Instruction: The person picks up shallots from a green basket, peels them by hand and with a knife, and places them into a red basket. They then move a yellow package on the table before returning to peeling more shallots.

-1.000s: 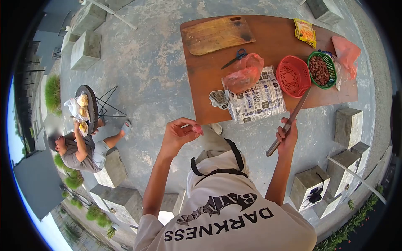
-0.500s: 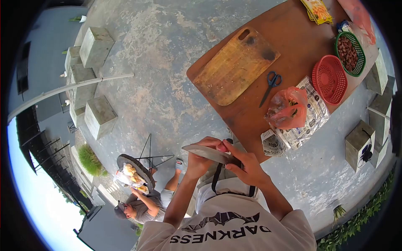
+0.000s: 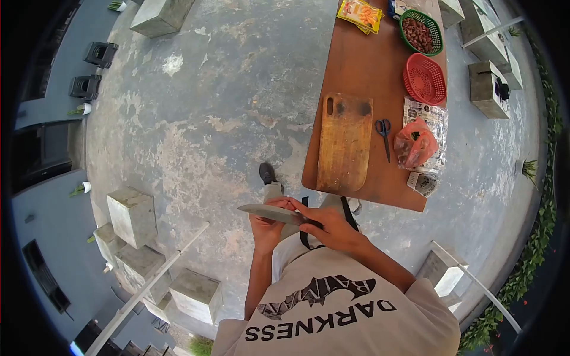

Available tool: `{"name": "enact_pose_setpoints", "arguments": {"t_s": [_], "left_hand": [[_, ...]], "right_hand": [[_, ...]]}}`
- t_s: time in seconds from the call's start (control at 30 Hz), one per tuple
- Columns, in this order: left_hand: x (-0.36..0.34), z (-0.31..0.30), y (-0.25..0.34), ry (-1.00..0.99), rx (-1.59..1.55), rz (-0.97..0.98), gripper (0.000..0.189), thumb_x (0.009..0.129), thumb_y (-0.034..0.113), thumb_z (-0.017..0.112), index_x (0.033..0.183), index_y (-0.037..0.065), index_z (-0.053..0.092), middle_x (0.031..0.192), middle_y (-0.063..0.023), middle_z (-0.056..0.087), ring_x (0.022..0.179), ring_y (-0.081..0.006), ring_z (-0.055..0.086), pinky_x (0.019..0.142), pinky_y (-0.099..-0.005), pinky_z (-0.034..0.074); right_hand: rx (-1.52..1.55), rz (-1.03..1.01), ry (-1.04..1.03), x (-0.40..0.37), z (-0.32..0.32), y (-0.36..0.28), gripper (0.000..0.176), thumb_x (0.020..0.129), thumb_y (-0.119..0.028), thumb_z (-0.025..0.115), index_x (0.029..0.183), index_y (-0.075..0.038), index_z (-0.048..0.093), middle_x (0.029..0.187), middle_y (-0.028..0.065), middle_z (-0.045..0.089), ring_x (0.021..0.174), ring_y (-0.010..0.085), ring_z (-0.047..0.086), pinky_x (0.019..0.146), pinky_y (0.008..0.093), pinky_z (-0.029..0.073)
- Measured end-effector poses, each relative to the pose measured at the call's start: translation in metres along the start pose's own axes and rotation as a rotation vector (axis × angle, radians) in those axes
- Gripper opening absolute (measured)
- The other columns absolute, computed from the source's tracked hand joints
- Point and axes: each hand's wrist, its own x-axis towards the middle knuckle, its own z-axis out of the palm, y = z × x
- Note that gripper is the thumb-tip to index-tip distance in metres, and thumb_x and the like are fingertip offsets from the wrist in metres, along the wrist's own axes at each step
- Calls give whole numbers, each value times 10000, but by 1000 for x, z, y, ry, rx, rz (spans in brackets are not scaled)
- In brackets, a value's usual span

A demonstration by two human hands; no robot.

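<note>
My right hand point(image 3: 338, 230) is closed round the dark handle of a kitchen knife point(image 3: 267, 212), its broad blade pointing left in front of my waist. Behind the blade, the curled fingers of my left hand point(image 3: 265, 231) pinch a small reddish bulb that looks like a shallot; blade and fingers hide nearly all of it. Both hands meet in the air, off the table's near corner. On the table, closest to them, lie a worn wooden cutting board point(image 3: 345, 145) and dark-handled scissors point(image 3: 385, 137).
The brown table point(image 3: 350, 65) holds a red plastic bag point(image 3: 417, 144) on newspaper point(image 3: 440, 118), a red basket point(image 3: 425, 80), a green basket point(image 3: 440, 43) of reddish-brown pieces and yellow packets point(image 3: 360, 15). Concrete blocks point(image 3: 129, 216) and a pale pole point(image 3: 154, 277) stand left.
My view has swung, so the table now appears more upright and the person with the tray has left the frame. The knife and both hands remain together at my waist.
</note>
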Motion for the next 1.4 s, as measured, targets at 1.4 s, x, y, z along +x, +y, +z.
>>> {"name": "enact_pose_setpoints", "arguments": {"t_s": [1.4], "left_hand": [[13, 319, -139, -116, -16, -118, 262, 776, -74, 647, 1034, -34, 623, 954, -88, 665, 879, -135, 635, 800, -256, 504]], "right_hand": [[89, 64, 122, -184, -271, 109, 527, 965, -226, 486, 1441, -81, 314, 1096, 28, 580, 921, 56, 482, 802, 213, 405]]}}
